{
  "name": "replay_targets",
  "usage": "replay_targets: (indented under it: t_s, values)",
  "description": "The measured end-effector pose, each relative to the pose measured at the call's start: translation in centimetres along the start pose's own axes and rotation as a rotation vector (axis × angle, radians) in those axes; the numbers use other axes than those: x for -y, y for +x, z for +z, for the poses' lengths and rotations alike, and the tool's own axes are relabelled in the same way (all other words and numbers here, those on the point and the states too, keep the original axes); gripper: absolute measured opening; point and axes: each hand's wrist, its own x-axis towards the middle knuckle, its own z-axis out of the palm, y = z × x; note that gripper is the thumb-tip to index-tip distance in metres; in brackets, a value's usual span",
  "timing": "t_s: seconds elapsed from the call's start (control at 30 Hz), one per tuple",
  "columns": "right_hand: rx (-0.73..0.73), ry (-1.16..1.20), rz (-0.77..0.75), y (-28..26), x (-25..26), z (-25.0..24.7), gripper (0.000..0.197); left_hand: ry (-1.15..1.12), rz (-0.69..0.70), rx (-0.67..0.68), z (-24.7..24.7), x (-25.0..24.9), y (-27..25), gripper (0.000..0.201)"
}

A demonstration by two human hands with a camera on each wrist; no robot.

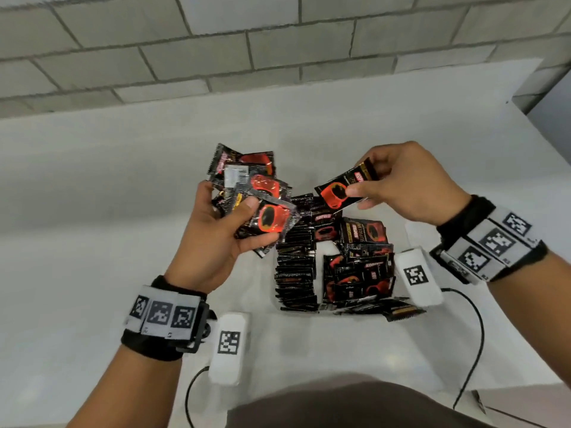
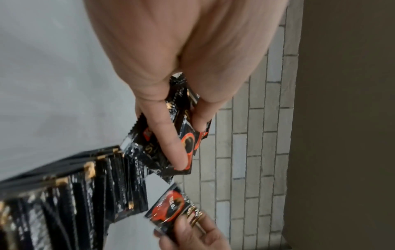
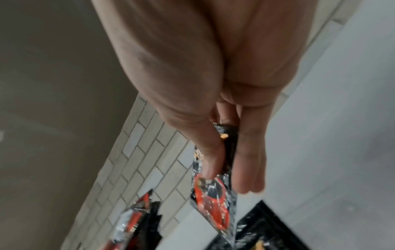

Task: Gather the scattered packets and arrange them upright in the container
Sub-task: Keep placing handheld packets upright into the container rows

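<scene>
Fingers of both hands clamped on black-red packets [image 1: 346, 188] above a pale grey table [image 1: 92, 196], grey block wall [image 1: 216, 41] behind.

Both forearms reach forward, raised, wrists in marker bands. The left hand [image 1: 216, 233] lies palm up, thumb and curled fingers clamping a bundle of packets [image 1: 253, 193]. The right hand [image 1: 401, 183] pinches one packet [image 1: 343, 186], apparently between thumb and forefinger

Bare forearms | black wristband [image 1: 160, 344] on left wrist, ringed by white panels with black square-code markers; white marker-tagged block [image 1: 228, 347] beside it, thin black cable trailing | right wristband [image 1: 491, 242] likewise; dark garment [image 1: 355, 406] at bottom edge
</scene>
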Motion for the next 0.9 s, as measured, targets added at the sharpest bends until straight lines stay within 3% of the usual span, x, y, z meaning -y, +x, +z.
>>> replay_targets:
  t_s: [0.07, 0.23, 0.57, 0.8, 0.9]
  values:
    - [0.081, -0.215, -0.021, 0.5, -0.6, 0.0, 0.007, -0.003, 0.001, -0.027, -1.0, -0.1, -0.1, 0.033]
    - [0.238, -0.577, -0.136, 0.9, -0.6, 1.0, 0.011, -0.012, 0.002, -0.031, -1.7, -0.2, -0.3, 0.035]
    - [0.143, -0.568, -0.312, 2.0, 0.4, 3.2, 0.014, -0.003, -0.035, 0.026, -1.2, 0.1, -0.1, 0.039]
    - [0.227, -0.622, -0.244, 2.0, -0.6, 4.1, 0.011, 0.003, -0.038, 0.028, -1.1, 0.0, 0.0, 0.040]
    - [0.201, -0.592, -0.195, 2.5, -0.8, 4.2, 0.018, 0.006, -0.045, 0.028, -1.0, 0.1, 0.0, 0.040]
